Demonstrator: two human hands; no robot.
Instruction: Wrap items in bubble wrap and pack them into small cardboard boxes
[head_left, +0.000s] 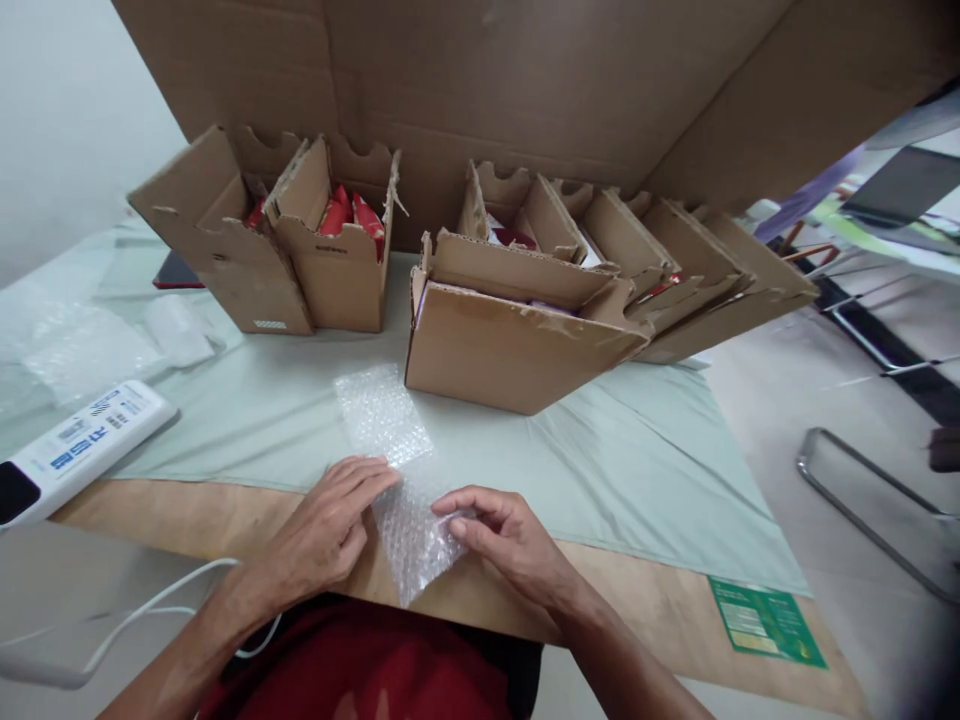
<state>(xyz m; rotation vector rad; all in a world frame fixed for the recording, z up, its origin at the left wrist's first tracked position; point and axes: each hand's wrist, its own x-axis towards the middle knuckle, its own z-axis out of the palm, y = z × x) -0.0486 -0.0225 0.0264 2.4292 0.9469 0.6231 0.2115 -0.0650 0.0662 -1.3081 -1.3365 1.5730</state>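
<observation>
A sheet of clear bubble wrap [384,412] lies on the pale green cloth [600,460] at the table's near edge. Its near end is folded or bunched between my hands. My left hand [326,527] lies on the wrap's left side, fingers stretched out and pressing it flat. My right hand [506,540] pinches the wrap's right edge with thumb and fingertips. I cannot tell whether anything is inside the wrap.
Open cardboard boxes [495,330] stand in a row behind the wrap, the left pair [300,250] holding red packets. A white power strip [75,445] lies at left with a white cable [150,605]. A green card [765,622] sits near the table's right corner. More clear plastic [82,345] lies far left.
</observation>
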